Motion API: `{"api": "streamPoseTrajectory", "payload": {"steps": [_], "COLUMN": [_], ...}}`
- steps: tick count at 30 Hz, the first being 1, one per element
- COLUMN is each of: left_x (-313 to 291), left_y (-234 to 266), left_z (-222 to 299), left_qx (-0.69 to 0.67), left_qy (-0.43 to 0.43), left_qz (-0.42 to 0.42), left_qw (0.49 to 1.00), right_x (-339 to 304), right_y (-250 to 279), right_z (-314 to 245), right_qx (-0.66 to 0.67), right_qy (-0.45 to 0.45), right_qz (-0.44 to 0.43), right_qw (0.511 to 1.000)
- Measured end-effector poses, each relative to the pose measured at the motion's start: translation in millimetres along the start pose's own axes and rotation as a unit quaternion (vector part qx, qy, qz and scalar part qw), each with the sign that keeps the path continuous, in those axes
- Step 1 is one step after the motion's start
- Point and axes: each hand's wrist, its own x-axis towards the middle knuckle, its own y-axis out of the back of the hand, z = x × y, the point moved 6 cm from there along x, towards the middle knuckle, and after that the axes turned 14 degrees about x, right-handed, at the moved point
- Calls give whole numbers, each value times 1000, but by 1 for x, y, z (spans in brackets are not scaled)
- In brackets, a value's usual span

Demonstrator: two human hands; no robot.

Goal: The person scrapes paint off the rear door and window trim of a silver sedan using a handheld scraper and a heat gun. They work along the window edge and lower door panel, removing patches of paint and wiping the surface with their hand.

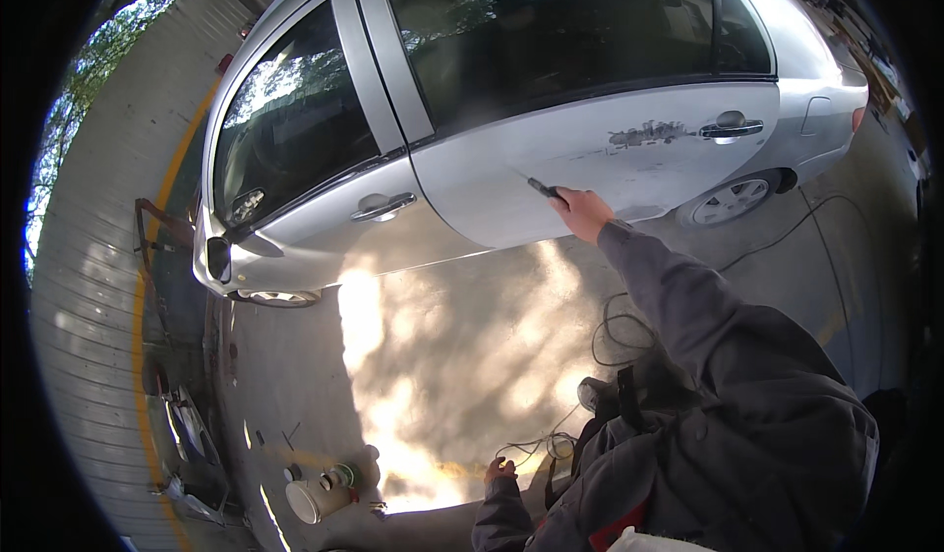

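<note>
A silver car stands side-on before me, and its rear door (492, 174) carries a dark scraped patch (646, 134) left of the door handle (732, 129). My right hand (585, 213) reaches out to this door, closed round a slim dark tool (541, 187). Its thin pale tip points up and left at the panel; whether it touches the paint I cannot tell. Low in the picture, my left hand (500, 468) hangs beside my body with its fingers curled. A small yellowish spot shows at those fingers, next to thin looped cord, but what they hold is unclear.
Grey cable (621, 331) loops on the floor by my feet and runs towards the rear wheel (730, 201). A pale bucket (317, 499) with small containers stands at lower left. Car parts (192, 444) lie beside the corrugated wall (88, 336). The front door (324, 223) has a protruding mirror.
</note>
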Motion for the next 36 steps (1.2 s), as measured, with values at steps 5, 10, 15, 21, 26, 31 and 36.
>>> {"api": "streamPoseTrajectory", "payload": {"steps": [5,10,15,21,26,31,36], "left_x": [-20,-49,-59,-32,4,23,1], "left_y": [-15,-5,-8,-20,-32,-33,-52], "left_z": [-48,-80,-80,-82,-16,42,68], "left_qx": [-12,47,61,76,37,55,75], "left_qy": [54,92,111,88,24,-40,-61], "left_qz": [28,62,37,4,-37,-52,-48], "left_qw": [998,993,991,993,998,996,994], "right_x": [26,38,26,-31,-77,-137,-185], "right_y": [-60,-124,-167,-101,0,101,184], "right_z": [-37,-41,0,57,112,163,211], "right_qx": [11,28,-34,7,-9,-33,-24], "right_qy": [1,-10,-27,-46,-94,-160,-163], "right_qz": [6,27,-79,130,199,275,346], "right_qw": [1000,999,996,990,975,947,924]}}
